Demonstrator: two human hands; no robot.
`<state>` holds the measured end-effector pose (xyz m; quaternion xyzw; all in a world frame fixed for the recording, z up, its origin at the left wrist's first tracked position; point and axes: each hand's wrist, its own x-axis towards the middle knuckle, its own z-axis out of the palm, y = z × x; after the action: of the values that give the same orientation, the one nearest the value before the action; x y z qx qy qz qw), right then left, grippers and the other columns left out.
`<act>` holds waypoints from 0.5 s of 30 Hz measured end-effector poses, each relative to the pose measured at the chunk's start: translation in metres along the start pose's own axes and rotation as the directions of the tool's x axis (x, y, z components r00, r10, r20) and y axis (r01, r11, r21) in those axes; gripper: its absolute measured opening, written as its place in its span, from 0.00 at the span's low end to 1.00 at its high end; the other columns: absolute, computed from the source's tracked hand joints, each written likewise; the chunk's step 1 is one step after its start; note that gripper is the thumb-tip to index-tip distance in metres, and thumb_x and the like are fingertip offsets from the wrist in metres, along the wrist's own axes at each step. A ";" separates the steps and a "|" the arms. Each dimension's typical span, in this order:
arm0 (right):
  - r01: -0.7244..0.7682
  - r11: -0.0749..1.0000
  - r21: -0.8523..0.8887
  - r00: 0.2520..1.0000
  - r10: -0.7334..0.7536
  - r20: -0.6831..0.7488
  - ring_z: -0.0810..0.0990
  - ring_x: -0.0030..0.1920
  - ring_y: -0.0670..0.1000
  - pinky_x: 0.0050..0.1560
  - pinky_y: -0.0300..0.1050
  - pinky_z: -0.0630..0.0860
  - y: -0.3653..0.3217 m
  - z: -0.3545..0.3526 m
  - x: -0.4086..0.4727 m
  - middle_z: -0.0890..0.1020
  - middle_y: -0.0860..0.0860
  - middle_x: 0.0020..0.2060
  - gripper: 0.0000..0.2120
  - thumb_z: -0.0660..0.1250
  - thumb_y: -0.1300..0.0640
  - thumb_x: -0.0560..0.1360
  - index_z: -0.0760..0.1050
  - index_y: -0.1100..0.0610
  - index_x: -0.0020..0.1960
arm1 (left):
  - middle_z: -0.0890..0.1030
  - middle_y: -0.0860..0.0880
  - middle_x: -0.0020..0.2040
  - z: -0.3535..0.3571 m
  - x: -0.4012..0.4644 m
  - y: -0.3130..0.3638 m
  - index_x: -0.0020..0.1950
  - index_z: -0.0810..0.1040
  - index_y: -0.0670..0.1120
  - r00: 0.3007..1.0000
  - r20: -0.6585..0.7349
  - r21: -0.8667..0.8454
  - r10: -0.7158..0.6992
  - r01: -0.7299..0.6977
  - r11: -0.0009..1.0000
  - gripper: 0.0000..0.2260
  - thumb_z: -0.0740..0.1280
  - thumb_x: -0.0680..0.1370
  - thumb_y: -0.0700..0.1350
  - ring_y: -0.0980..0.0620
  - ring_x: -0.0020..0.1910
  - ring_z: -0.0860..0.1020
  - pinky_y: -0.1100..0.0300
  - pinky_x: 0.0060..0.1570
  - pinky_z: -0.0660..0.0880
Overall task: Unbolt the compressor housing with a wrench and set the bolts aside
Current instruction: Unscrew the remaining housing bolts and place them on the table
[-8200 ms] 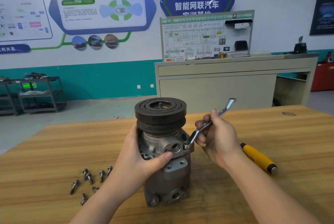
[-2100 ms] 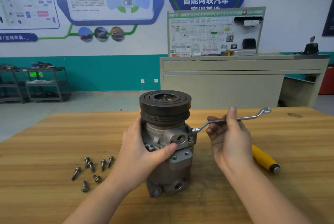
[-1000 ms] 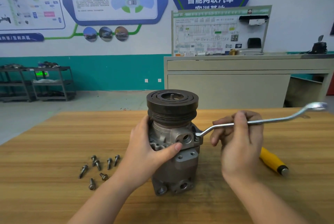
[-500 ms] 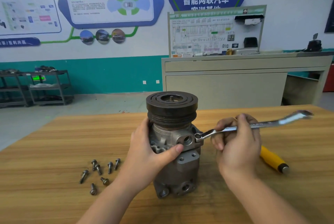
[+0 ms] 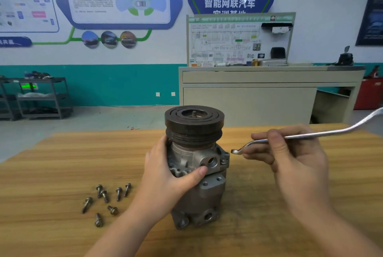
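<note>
compressor [image 5: 196,173] stood upright mid-table [image 5: 51,173], pulley up, gripped round housing by left hand [image 5: 165,178]. wrench [image 5: 310,134] pinched in right hand [image 5: 290,161], ring end held just right of housing, apart from it. seven bolts [image 5: 105,200] laid loose on table, left of compressor.

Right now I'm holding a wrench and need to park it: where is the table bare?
Bare wood lies right of the grey metal compressor, beneath the right hand gripping the silver wrench, and at the far-left tabletop. Crowded: seven loose steel bolts beside the left hand.
</note>
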<state>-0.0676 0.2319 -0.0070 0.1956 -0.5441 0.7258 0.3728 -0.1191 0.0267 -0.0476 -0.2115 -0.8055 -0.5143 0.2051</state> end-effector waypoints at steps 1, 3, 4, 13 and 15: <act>0.033 0.999 -0.032 0.999 -0.032 0.036 0.85 0.34 0.61 0.36 0.48 0.82 0.000 0.003 -0.006 0.83 0.59 0.39 0.06 0.67 0.51 0.72 0.73 0.53 0.43 | 0.75 0.62 0.62 0.000 0.000 0.001 0.69 0.66 0.60 1.000 0.005 -0.011 -0.002 0.002 1.000 0.39 0.73 0.61 0.69 0.55 0.65 0.71 0.48 0.64 0.72; 0.094 0.994 -0.060 0.992 -0.088 0.088 0.85 0.36 0.58 0.37 0.47 0.82 0.002 0.008 -0.014 0.83 0.57 0.41 0.04 0.67 0.49 0.74 0.75 0.48 0.43 | 0.75 0.60 0.62 -0.001 0.000 0.002 0.68 0.67 0.60 1.000 0.006 -0.025 -0.001 0.001 1.000 0.39 0.74 0.61 0.68 0.53 0.65 0.72 0.47 0.63 0.73; 0.132 0.988 -0.085 0.987 -0.123 0.105 0.85 0.36 0.56 0.38 0.47 0.83 0.004 0.009 -0.016 0.83 0.55 0.41 0.04 0.68 0.47 0.74 0.75 0.46 0.43 | 0.76 0.60 0.61 -0.001 -0.001 0.003 0.68 0.67 0.60 1.000 0.002 -0.025 0.002 -0.002 1.000 0.38 0.74 0.61 0.68 0.53 0.65 0.72 0.47 0.63 0.73; 0.669 0.539 -0.511 0.743 -0.499 0.446 0.81 0.44 0.44 0.47 0.32 0.76 0.019 0.015 -0.029 0.83 0.53 0.41 0.09 0.60 0.51 0.81 0.72 0.55 0.47 | 0.76 0.55 0.62 -0.001 0.001 0.002 0.68 0.68 0.55 1.000 0.010 -0.015 0.013 -0.013 1.000 0.38 0.74 0.62 0.66 0.50 0.64 0.73 0.47 0.62 0.73; 0.679 0.508 -0.530 0.732 -0.519 0.440 0.79 0.43 0.44 0.47 0.31 0.75 0.019 0.019 -0.030 0.82 0.55 0.39 0.10 0.59 0.51 0.81 0.71 0.57 0.46 | 0.75 0.56 0.62 -0.001 0.001 0.002 0.68 0.68 0.56 1.000 0.003 0.009 0.015 -0.015 1.000 0.39 0.73 0.62 0.67 0.52 0.64 0.71 0.48 0.63 0.73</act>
<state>-0.0651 0.2021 -0.0335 0.3079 -0.6990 0.2808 0.5812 -0.1184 0.0263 -0.0449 -0.2176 -0.8064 -0.5088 0.2087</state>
